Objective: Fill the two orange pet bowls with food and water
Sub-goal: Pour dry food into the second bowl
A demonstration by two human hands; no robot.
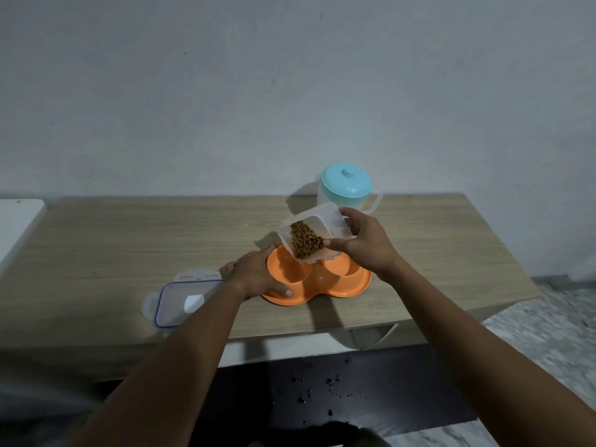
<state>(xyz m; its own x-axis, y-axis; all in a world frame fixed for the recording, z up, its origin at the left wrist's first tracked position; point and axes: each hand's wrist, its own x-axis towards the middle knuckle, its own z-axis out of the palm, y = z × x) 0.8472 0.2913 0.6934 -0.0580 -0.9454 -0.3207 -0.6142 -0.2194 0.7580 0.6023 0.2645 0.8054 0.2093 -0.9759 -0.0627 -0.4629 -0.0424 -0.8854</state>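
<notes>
An orange double pet bowl [335, 287] sits on the wooden table [129, 240], with both of its round hollows showing no food or water. My left hand [258, 274] grips the bowl's left rim, thumb on the front edge. My right hand [364, 241] holds a clear plastic container [317, 217] of brown kibble [304, 241], tilted mouth-down over the left hollow. The kibble has slid toward the container's lower lip. Behind it stands a pale jug with a teal lid [346, 183].
The container's clear lid with a blue seal [180, 301] lies flat on the table left of the bowl. A white surface [16, 221] adjoins the table's left end. Dark crumbs [322, 387] dot the black floor strip below the table's front edge.
</notes>
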